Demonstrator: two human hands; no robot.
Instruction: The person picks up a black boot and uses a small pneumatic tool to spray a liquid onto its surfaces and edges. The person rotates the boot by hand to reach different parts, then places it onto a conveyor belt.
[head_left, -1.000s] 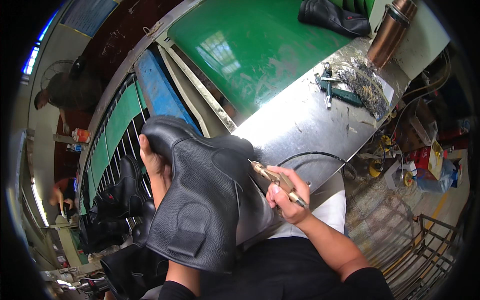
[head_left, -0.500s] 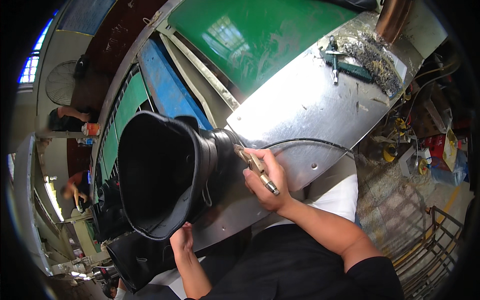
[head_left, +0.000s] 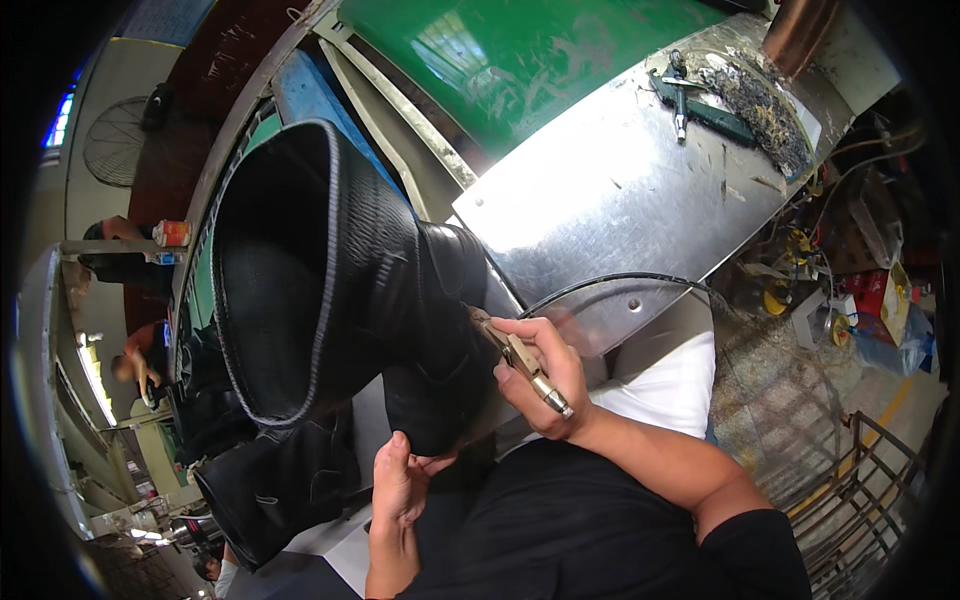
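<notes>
A tall black boot [head_left: 385,265] lies over the near edge of the metal bench, its wide shaft opening turned to the left. My left hand [head_left: 402,482] grips its rounded lower end, thumb on the near face and fingers partly hidden beneath. In my right hand [head_left: 552,385] is a slim brass-and-silver metal hand tool [head_left: 524,362], held with fingers and thumb around its body. The tool's tip meets or nearly meets the boot near its ankle; exact contact cannot be made out.
Beyond lies a metal worktop [head_left: 590,200] with a green sheet [head_left: 520,60] behind it. A dark-green-handled tool [head_left: 715,118] rests near dark debris. A black hose [head_left: 620,278] arcs over the bench edge. Another black boot [head_left: 270,495] lies lower left. Other people work far left.
The boot has turned, its opening rising and its lower end swinging into view toward me. My left hand has moved from the opening's rim to that end. The right hand has shifted slightly nearer.
</notes>
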